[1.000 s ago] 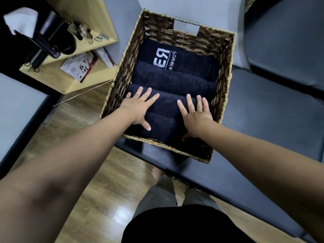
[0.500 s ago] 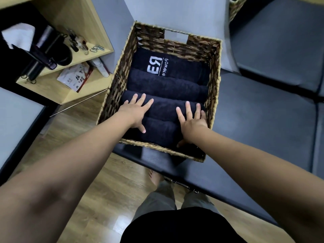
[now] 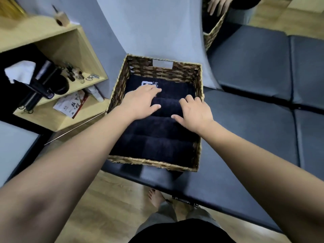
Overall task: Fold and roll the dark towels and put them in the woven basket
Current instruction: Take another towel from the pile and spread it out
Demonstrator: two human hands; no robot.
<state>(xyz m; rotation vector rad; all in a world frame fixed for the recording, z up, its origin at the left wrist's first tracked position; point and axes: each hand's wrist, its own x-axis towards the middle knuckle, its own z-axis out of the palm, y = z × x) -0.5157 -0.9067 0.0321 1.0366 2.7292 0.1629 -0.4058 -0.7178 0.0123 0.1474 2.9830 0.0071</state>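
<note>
the dark bench (image 3: 254,120) ran from 6 o'clock out to 3 o'clock, and the woven basket (image 3: 163,67) sat on it at centre, its near rim close to the bench's front edge. four rolled dark towels (image 3: 157,135) lay side by side in the basket, filling it wall to wall. the left hand (image 3: 140,100) rested flat on the rolls toward 11 o'clock, fingers straight, over a white logo. the right hand (image 3: 194,114) pressed the second roll, fingers bent over its top; whether it gripped i could not tell. this looked like the final tidying step. next would likely call for lifting both hands straight up, since the walls left no side room.
</note>
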